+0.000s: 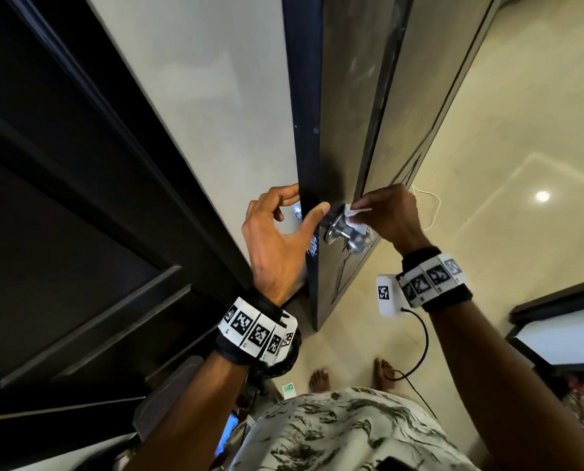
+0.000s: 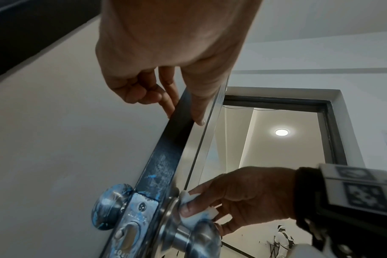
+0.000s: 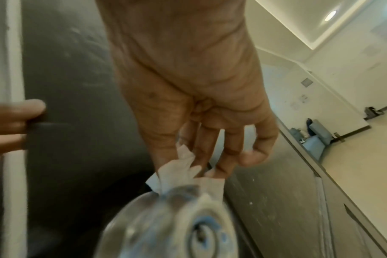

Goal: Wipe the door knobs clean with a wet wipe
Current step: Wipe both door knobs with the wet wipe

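Note:
A dark door stands ajar with its edge (image 1: 306, 130) facing me. My left hand (image 1: 309, 202) pinches that edge just above the lock, thumb on the right face, fingers on the left face. A steel knob (image 1: 355, 241) sticks out of the right face. My right hand (image 1: 355, 207) grips a white wet wipe (image 1: 360, 226) and presses it on the knob's neck, close to the round plate (image 2: 166, 218). The wipe (image 3: 181, 172) sits between thumb and fingers above the knob (image 3: 170, 225). A second knob (image 2: 109, 207), flecked with blue, is on the left face.
A dark panelled frame (image 1: 80, 198) and pale wall lie left of the door. Glossy tiled floor (image 1: 504, 147) opens to the right, with a thin white cable (image 1: 433, 205) on it. My bare feet (image 1: 319, 380) are below. The latch plate (image 2: 137, 214) is blue-speckled.

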Motion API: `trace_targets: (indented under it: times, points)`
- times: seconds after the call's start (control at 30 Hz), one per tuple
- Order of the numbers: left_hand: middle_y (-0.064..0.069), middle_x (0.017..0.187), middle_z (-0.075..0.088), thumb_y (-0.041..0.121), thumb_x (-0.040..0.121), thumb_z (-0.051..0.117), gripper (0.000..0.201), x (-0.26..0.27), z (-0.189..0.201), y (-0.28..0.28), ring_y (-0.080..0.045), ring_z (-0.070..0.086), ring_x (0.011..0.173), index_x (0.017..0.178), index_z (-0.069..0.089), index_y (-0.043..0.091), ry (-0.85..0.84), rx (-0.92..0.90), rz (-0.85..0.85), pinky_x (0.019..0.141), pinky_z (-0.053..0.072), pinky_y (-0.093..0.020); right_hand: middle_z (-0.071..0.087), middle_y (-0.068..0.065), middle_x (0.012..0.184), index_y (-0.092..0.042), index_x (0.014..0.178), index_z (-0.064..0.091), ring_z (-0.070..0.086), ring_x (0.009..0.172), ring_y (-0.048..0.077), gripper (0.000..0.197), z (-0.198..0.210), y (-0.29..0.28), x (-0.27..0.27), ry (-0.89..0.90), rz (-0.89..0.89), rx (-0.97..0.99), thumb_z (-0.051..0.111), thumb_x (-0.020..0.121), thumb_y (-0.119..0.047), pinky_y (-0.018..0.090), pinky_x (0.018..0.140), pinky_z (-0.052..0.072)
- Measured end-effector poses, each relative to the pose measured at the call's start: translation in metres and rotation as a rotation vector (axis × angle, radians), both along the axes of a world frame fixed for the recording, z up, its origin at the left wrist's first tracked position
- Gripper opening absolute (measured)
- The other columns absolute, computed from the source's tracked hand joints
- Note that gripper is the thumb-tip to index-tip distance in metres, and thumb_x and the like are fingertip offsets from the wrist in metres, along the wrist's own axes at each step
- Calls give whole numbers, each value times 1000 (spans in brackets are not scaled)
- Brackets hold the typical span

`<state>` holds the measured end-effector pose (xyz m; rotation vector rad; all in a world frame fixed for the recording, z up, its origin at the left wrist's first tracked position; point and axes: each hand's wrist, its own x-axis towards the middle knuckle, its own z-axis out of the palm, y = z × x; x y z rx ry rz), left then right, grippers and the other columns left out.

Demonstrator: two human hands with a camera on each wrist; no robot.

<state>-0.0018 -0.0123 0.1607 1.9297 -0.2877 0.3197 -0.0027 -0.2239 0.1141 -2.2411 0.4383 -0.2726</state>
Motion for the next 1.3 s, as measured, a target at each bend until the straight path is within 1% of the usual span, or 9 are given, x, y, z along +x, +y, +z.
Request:
trace_targets:
  times: [0.1,0.27,0.4,0.53,0.63,0.73,0.97,1.17,1.3]
  points:
    - [16,106,71,44,83,84,43,-1,0,4,-11,54,89,118,73,23,4,39,9,75,42,-11,77,-1,86,-14,90,81,72,75,8,21,-11,-22,7,-17,110,234,92,72,-9,26,76,54]
    - [16,116,71,42,87,79,46,-6,0,7,-15,55,98,130,70,26,-6,66,41,77,48,-24,80,10,99,-4,100,81,78,88,16,19,-52,-40,6,-232,291,290,81,83,4,44,85,64]
    - [12,127,68,45,89,74,47,-18,-4,-3,-19,54,115,131,68,26,-23,105,135,88,48,-23,78,9,110,-8,99,81,76,105,19,37,-73,-42,1,-353,324,363,64,84,22,43,96,60]
    - [4,125,68,47,91,70,39,-26,-17,-23,-24,57,117,127,65,31,-55,137,271,88,45,-15,70,20,110,3,97,80,70,107,36,23,-93,-40,4,-499,479,493,66,89,20,44,97,56]
    - [-4,122,69,43,96,66,40,-28,-25,-31,-27,57,113,127,68,18,-78,222,336,88,44,-13,71,10,110,-6,99,83,65,107,37,22,-103,-40,17,-537,544,430,64,97,6,53,92,53]
    - [-15,115,70,40,99,63,44,-31,-28,-37,-36,59,106,125,69,5,-67,262,378,87,41,-10,71,14,106,-2,96,83,70,103,32,20,-109,-43,28,-627,594,500,64,97,6,47,91,56]
    - [-26,108,65,45,103,57,46,-31,-31,-52,-51,55,99,125,69,6,-83,271,438,80,47,-31,71,19,101,5,93,81,72,100,30,39,-145,-24,26,-665,458,639,60,79,35,40,90,58]
    - [-19,109,65,50,104,51,50,-29,-32,-52,-45,56,100,122,70,7,-103,345,493,90,49,-62,69,22,106,9,100,77,71,102,26,28,-141,-10,19,-647,346,778,64,85,27,28,89,55]
    - [-17,113,66,48,103,52,50,-26,-33,-55,-40,55,107,127,68,7,-68,309,522,94,49,-54,71,19,107,6,103,77,71,103,27,29,-152,-1,19,-638,299,766,67,84,26,39,88,59]
